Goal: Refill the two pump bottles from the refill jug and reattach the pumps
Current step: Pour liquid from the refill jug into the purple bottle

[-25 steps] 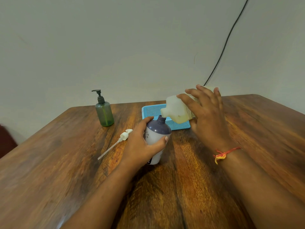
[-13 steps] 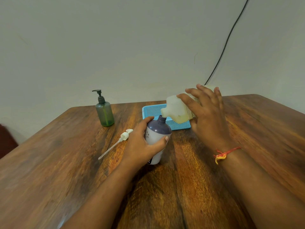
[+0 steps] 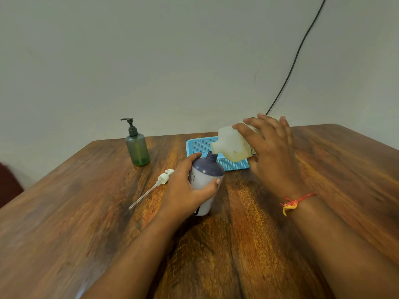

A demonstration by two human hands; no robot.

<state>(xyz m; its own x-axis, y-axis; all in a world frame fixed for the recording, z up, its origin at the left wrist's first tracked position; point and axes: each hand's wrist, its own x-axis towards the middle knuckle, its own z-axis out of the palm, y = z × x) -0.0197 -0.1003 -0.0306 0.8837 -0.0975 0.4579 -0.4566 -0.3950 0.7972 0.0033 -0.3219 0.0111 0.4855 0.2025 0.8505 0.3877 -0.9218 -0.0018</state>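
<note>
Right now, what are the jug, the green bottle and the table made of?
The jug looks like cloudy plastic, since yellowish liquid shows through it. The green bottle seems see-through tinted plastic, smooth, though glass is possible. The table looks like polished wood or veneer: streaky grain and a soft shine.

The left hand (image 3: 183,190) is gripping the purple-topped bottle (image 3: 206,180) standing mid-tabletop (image 3: 280,244), while the right hand (image 3: 272,152) is tipping the refill jug (image 3: 231,145) with its spout at the bottle's open neck. The loose pump (image 3: 160,181) is lying just left of the bottle; a green pump bottle (image 3: 138,149) and blue tray (image 3: 198,145) are sitting toward the far edge.
</note>
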